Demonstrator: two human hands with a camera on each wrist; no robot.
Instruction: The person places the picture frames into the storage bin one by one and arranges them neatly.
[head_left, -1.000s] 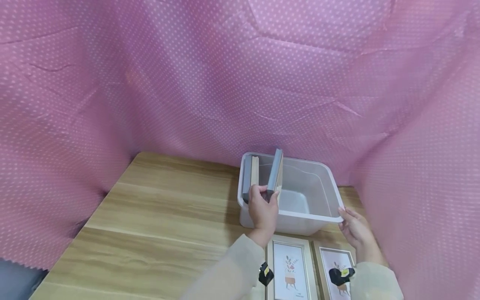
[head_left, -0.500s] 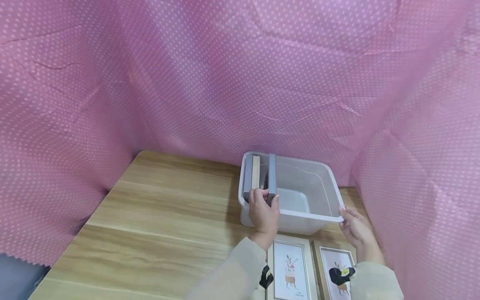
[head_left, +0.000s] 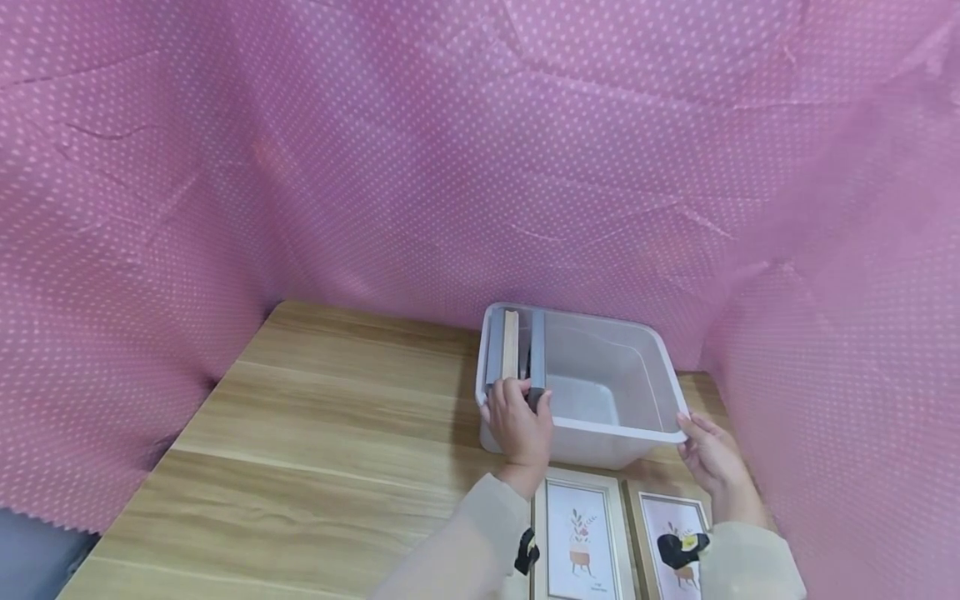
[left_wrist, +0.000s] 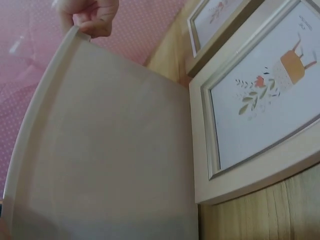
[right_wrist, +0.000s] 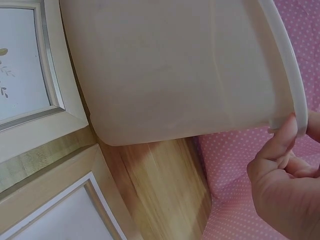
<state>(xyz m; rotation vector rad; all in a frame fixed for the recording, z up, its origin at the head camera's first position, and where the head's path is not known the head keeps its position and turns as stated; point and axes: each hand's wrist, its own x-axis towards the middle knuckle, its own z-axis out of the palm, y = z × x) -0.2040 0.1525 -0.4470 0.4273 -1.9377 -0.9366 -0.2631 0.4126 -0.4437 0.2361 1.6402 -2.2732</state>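
Note:
A translucent white bin (head_left: 600, 417) stands on the wooden table near the pink curtain. Two grey-backed picture frames stand on edge at its left side. One frame (head_left: 501, 343) leans on the left wall, and the other frame (head_left: 537, 354) stands just right of it. My left hand (head_left: 525, 393) grips the near end of this second frame, over the bin's front rim. At the bin's near right corner, my right hand (head_left: 687, 430) pinches the rim, with the thumb (right_wrist: 282, 137) against the rim (right_wrist: 287, 65). The left wrist view shows the bin's outer wall (left_wrist: 100, 150).
Two framed plant prints lie flat in front of the bin, one (head_left: 581, 533) at the left and one (head_left: 675, 537) at the right. Pink dotted fabric (head_left: 450, 150) surrounds the table on three sides. Bare wooden tabletop (head_left: 315, 433) stretches to the left.
The second frame was tilted and raised above the bin. My left hand has lowered it, stood it upright and moved it left next to the first frame. The right hand stayed on the corner.

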